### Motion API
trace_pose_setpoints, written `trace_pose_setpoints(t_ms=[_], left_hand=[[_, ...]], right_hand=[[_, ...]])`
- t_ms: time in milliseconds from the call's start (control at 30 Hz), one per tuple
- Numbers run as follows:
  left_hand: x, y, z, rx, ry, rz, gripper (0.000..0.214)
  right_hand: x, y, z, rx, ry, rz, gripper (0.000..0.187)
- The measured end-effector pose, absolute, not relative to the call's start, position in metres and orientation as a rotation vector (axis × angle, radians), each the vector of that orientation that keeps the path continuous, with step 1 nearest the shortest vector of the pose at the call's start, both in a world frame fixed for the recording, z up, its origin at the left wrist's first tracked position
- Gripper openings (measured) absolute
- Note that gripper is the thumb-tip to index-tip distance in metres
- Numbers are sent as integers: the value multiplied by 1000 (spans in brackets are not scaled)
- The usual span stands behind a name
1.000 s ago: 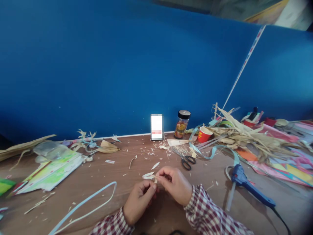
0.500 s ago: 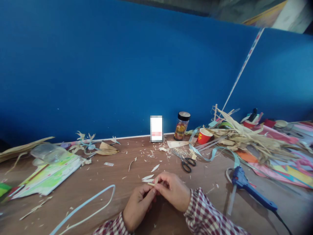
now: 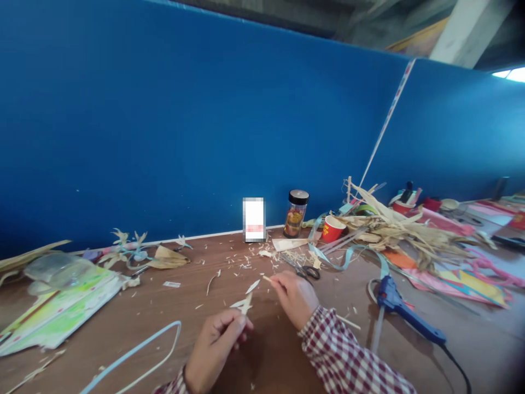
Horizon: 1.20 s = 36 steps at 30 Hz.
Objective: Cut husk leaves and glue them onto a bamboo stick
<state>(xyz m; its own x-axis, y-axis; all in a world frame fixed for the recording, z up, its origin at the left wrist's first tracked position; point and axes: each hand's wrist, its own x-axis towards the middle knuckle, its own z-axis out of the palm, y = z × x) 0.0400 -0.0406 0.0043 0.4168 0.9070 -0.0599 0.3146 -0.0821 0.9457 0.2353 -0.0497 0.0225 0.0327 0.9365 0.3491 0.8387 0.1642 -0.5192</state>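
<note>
This is looking like a craft workshop. A blue partition is standing along the back edge of a brown table, and a pale column is rising beyond it (more like part of a hall than a household room). Shavings are littering the middle of the table near that back edge, with scissors lying beside them. Dried husks are heaping up farther right along the edge, coloured paper is spreading in front, and a blue glue gun is resting farther out from the edge.
</note>
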Motion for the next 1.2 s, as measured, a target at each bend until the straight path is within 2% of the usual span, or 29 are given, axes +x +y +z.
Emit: trace_pose_setpoints(t_ms=[67, 133, 233, 333, 467, 667, 767, 1033, 1200], left_hand=[[34, -33, 8, 1969, 1296, 764, 35], [31, -26, 9, 2249, 1520, 643, 35], [33, -23, 9, 2383, 1720, 434, 36], [40, -26, 8, 2431, 1735, 409, 30], [40, -26, 7, 2460, 1774, 367, 29], [20, -10, 9, 2404, 1936, 539, 32], [14, -1, 6, 2323, 2041, 476, 28], [12, 5, 2, 2156, 2063, 465, 24], [7, 6, 4, 2108, 1996, 592, 19]], right_hand=[[242, -49, 23, -1716, -1796, 140, 21], [242, -50, 22, -1699, -1813, 130, 21], [236, -53, 20, -1660, -1869, 152, 21], [231, -55, 18, -1655, -1901, 173, 21], [231, -55, 17, -1653, -1893, 180, 21], [229, -55, 15, -1663, -1933, 188, 22], [228, -55, 12, -1647, -1956, 194, 21], [229, -56, 10, -1616, -1953, 190, 22], [227, -57, 12, -1604, -1959, 199, 23]])
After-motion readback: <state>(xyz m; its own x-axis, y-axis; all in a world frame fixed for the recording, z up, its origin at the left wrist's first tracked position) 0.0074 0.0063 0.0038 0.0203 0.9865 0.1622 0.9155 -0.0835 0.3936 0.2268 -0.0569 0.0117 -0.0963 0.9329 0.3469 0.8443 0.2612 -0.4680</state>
